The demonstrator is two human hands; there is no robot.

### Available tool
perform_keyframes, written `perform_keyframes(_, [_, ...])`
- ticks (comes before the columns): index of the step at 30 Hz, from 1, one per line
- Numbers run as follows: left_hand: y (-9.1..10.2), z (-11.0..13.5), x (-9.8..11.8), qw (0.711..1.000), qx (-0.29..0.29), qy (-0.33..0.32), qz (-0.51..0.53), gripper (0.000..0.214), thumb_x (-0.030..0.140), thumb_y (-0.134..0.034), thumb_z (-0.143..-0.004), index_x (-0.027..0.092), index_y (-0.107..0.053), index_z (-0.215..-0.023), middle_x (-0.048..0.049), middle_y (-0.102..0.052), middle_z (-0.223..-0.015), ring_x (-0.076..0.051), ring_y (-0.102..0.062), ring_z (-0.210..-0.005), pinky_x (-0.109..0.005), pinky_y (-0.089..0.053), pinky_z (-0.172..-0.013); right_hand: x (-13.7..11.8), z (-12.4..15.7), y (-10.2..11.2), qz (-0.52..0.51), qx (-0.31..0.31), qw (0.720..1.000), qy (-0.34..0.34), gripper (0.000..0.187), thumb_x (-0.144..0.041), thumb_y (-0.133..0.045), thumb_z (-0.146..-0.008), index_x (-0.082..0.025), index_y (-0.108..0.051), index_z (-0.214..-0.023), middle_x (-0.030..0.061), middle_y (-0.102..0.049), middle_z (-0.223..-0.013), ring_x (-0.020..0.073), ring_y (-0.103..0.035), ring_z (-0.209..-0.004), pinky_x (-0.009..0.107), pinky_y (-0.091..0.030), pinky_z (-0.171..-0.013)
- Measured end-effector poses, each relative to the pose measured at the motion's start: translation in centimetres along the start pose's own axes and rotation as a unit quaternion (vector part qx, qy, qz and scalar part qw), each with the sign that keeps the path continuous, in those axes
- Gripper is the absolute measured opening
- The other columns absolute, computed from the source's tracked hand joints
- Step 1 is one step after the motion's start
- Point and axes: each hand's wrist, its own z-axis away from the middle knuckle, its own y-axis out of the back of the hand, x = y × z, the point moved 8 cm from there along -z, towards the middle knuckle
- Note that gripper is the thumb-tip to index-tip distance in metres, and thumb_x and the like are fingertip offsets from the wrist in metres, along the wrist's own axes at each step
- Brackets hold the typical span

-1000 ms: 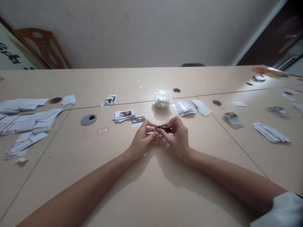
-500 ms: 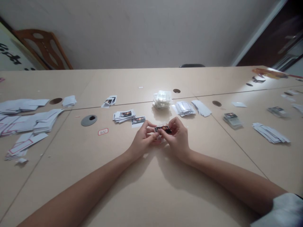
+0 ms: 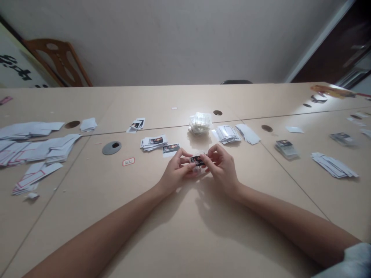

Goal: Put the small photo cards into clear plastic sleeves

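Note:
My left hand and my right hand meet over the middle of the beige table. Both pinch one small dark photo card between thumbs and fingertips, and something thin and clear seems to lie around it. Just beyond the hands lies a single photo card beside a small stack of photo cards. A pile of clear sleeves stands further back.
White paper slips are spread at the left, more white cards lie behind the hands, and card stacks and slips sit at the right. A grey cable cap and open cable holes dot the table. A wooden chair stands at the back left.
The dark card shows less between my fingers than before, with my right hand closer to the left. The view has shifted slightly.

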Motion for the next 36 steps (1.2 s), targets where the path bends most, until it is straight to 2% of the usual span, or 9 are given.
perform_keyframes(11, [0.3, -0.1, -0.1, 1.000, 0.007, 0.010, -0.001, 0.036, 0.033, -0.074, -0.075, 0.020, -0.045, -0.090, 0.0015, -0.067, -0.082, -0.012, -0.067, -0.068, -0.026, -0.057, -0.067, -1.1, -0.2, 0.1, 0.056, -0.008, 0.998, 0.036, 0.024, -0.036, -0.057, -0.088, -0.021, -0.044, -0.075, -0.0030, -0.052, -0.063, 0.0114, -0.057, -0.056, 0.021, -0.042, -0.045])
perform_keyframes(21, [0.6, -0.2, -0.4, 1.000, 0.015, 0.015, -0.006, 0.036, 0.035, -0.073, -0.076, 0.020, -0.044, -0.091, 0.0001, -0.067, -0.085, -0.012, -0.067, -0.071, -0.027, -0.058, -0.069, -1.2, -0.5, 0.5, 0.084, -0.012, 0.995, 0.050, 0.020, -0.034, -0.054, -0.089, -0.021, -0.045, -0.076, -0.0026, -0.052, -0.065, 0.0102, -0.055, -0.053, 0.020, -0.041, -0.045])
perform_keyframes(30, [0.7, -0.1, -0.1, 0.999, 0.029, 0.015, 0.004, 0.041, 0.035, -0.077, -0.072, 0.019, -0.045, -0.091, -0.0020, -0.068, -0.086, -0.014, -0.067, -0.072, -0.030, -0.059, -0.067, -0.8, -1.4, 1.3, 0.111, 0.002, 0.993, 0.028, 0.018, -0.031, -0.059, -0.084, -0.019, -0.052, -0.073, -0.0020, -0.057, -0.068, 0.0081, -0.050, -0.049, 0.022, -0.037, -0.045])
perform_keyframes(36, [0.4, 0.0, 0.1, 0.999, 0.025, 0.013, 0.017, 0.041, 0.034, -0.077, -0.071, 0.020, -0.045, -0.091, -0.0005, -0.068, -0.082, -0.013, -0.066, -0.068, -0.030, -0.059, -0.066, -0.1, -1.9, 1.4, 0.095, -0.011, 0.995, 0.000, 0.019, -0.034, -0.060, -0.083, -0.019, -0.055, -0.073, -0.0004, -0.060, -0.072, 0.0093, -0.050, -0.050, 0.023, -0.041, -0.047])
